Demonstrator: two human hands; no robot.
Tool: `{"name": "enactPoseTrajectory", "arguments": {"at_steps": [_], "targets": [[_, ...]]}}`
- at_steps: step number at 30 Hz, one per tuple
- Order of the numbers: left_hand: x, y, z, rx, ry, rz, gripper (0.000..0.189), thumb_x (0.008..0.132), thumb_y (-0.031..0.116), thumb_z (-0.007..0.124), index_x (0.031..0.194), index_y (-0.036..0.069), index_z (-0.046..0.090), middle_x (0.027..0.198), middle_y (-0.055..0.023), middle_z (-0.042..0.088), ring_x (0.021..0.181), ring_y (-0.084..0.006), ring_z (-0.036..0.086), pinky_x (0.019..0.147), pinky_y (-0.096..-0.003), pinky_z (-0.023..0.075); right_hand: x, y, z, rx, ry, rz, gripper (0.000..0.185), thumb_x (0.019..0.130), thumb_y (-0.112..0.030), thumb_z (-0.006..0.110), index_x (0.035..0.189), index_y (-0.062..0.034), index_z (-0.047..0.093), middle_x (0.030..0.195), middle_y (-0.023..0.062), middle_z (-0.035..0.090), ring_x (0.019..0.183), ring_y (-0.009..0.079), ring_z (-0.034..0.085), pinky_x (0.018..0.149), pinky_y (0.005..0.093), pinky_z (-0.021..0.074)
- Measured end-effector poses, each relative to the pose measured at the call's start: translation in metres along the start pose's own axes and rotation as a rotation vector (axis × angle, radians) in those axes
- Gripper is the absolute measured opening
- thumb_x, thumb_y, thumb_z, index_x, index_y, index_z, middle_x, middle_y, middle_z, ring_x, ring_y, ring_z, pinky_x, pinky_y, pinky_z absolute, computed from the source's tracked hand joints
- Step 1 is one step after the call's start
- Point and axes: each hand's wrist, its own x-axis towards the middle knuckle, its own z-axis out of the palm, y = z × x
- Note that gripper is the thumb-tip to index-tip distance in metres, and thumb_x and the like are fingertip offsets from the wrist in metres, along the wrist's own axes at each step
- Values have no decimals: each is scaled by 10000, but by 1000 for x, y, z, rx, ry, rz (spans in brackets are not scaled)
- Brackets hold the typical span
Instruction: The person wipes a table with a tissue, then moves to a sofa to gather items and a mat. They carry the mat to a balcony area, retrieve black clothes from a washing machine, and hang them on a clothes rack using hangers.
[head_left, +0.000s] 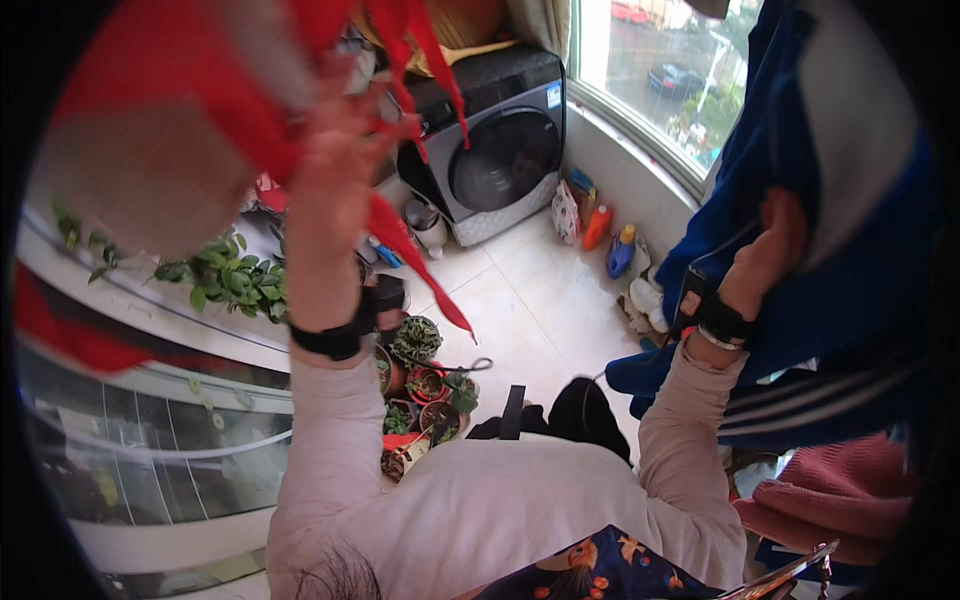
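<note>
My left hand (345, 142) is raised at the upper left, blurred, among red cloth strips (424, 262) that hang down past it. Red and pale cloth (165, 82) fills the space beside and above that hand; whether the fingers grip it cannot be told. On the right my right hand (772, 240) is raised against a hanging blue garment (697, 240) with pale panels. Its fingers are partly hidden by the fabric, so its grip is unclear. Below it hangs blue cloth with white stripes (795, 405).
A front-loading washing machine (506, 161) stands ahead beside a window (675, 82). Detergent bottles (621, 251) and white shoes (646, 300) line the right wall. Potted plants (416, 341) stand on the floor at left. A pink knitted cloth (832, 495) lies at the lower right.
</note>
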Motion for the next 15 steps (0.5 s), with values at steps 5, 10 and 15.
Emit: {"name": "enactPoseTrajectory", "arguments": {"at_steps": [5, 10, 15], "targets": [[7, -18, -48, 649, 158, 368, 499, 920, 304, 502, 1314, 13, 409, 1304, -168, 488, 1229, -311, 456, 996, -523, 394, -82, 63, 100, 362, -492, -67, 98, 833, -21, 640, 927, -40, 662, 924, 65, 659, 832, 115, 628, 704, 224, 484], [-4, -129, -52, 780, -51, -1, 613, 926, 289, 450, 1394, -66, 275, 1410, -312, 310, 1305, -444, 338, 1033, -537, 343, -109, 255, 256, 300, -1156, 525, 191, 798, -77, 671, 959, 25, 664, 797, 47, 661, 703, 103, 606, 649, 218, 479], [47, -192, -134, 1398, 923, 81, 484, 945, 185, 441, 1280, -157, 364, 1299, -279, 437, 1248, -373, 418, 1058, -528, 351, -80, 498, 360, -397, -1283, 643, 272, 734, -141, 702, 961, 7, 677, 794, 78, 669, 722, 158, 643, 679, 264, 510]]}}
